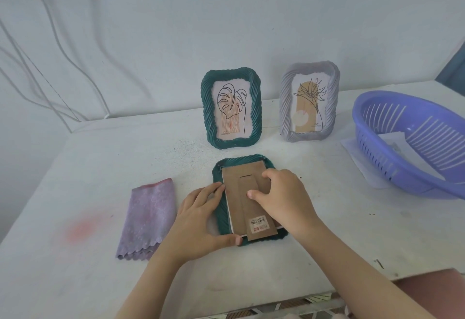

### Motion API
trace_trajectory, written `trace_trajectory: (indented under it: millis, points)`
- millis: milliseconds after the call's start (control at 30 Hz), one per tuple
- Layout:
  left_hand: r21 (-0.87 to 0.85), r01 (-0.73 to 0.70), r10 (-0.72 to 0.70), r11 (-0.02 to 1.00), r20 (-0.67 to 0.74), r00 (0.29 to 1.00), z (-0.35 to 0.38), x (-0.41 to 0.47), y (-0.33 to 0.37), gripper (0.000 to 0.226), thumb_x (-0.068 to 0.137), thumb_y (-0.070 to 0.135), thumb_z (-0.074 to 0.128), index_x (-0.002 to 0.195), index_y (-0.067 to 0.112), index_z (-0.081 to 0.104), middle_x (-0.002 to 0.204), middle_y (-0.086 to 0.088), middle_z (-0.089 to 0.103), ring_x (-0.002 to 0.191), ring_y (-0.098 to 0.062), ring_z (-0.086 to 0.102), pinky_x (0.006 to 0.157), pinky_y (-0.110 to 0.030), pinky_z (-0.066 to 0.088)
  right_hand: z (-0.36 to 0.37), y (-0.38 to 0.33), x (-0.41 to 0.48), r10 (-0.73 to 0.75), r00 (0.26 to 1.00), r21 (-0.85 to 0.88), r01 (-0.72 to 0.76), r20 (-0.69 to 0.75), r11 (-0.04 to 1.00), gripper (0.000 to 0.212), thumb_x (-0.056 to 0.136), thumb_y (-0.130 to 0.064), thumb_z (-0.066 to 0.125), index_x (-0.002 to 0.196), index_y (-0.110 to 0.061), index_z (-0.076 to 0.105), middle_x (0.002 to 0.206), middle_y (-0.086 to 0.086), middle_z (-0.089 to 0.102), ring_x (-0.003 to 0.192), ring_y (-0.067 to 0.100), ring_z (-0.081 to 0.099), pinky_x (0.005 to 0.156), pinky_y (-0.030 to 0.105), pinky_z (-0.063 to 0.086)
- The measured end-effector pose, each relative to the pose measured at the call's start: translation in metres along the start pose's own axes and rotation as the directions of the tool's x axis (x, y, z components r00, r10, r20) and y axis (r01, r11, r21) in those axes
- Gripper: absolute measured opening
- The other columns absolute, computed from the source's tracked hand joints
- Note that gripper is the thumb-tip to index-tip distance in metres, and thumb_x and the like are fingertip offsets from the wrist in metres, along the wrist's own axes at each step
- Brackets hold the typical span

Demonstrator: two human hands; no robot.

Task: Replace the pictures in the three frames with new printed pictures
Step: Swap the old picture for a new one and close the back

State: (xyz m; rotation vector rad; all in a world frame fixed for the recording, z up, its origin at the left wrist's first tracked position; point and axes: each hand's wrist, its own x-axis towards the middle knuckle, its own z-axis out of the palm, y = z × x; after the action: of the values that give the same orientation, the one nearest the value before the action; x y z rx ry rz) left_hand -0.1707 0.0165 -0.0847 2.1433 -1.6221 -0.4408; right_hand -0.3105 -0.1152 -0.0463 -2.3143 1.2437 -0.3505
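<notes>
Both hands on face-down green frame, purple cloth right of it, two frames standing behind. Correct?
No: head view shows the purple cloth left of the face-down green frame, not right. Both the left hand and right hand are on it; standing green frame and grey frame stand behind.

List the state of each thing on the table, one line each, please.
Dark green ribbed picture frame: face down, held by left hand.
Brown cardboard backing board: on that frame, askew, gripped by right hand.
Second green frame: upright, leaf print inside.
Grey ribbed frame: upright, plant print inside.
Purple cloth: folded, flat.
Violet plastic basket: resting on white paper.
</notes>
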Motion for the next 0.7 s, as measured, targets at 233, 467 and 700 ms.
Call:
trace_trajectory:
  millis: [233, 467, 700]
  points:
    - [0.004, -0.002, 0.002, 1.0, 0.006, 1.0, 0.001, -0.0009, -0.0002, 0.111, 0.05, 0.092, 0.038, 0.141, 0.04, 0.002, 0.14, 0.034, -0.002, 0.124, 0.011, -0.002, 0.108, -0.02, 0.002, -0.0006, -0.0013, -0.0023, -0.009, 1.0, -0.035, 0.009, 0.009, 0.999, 0.048, 0.082, -0.047, 0.061, 0.115, -0.013, 0.056, 0.113, 0.008, 0.056, 0.104, 0.023, 0.054, 0.083, 0.029, 0.043]
    - [-0.007, 0.013, -0.013, 1.0, -0.001, 1.0, 0.0002, -0.0007, 0.0015, 0.115, 0.046, 0.094, 0.035, 0.142, 0.039, 0.004, 0.139, 0.033, 0.0, 0.125, 0.009, 0.0, 0.107, -0.018, 0.001, -0.0034, -0.0001, -0.0034, -0.021, 0.999, -0.051, 0.022, 0.033, 0.998, 0.049, 0.083, -0.048, 0.06, 0.113, -0.01, 0.06, 0.112, 0.008, 0.056, 0.103, 0.023, 0.055, 0.082, 0.029, 0.043]
    - [-0.003, 0.01, -0.01, 1.0, 0.011, 1.0, -0.0004, -0.0009, 0.0008, 0.118, 0.046, 0.093, 0.04, 0.144, 0.036, 0.008, 0.14, 0.032, 0.002, 0.126, 0.007, 0.001, 0.109, -0.02, 0.002, -0.0048, 0.0004, -0.0037, -0.011, 1.0, 0.019, 0.011, -0.002, 1.0, 0.05, 0.081, -0.043, 0.065, 0.118, -0.011, 0.059, 0.117, 0.006, 0.061, 0.106, 0.021, 0.056, 0.084, 0.027, 0.043]
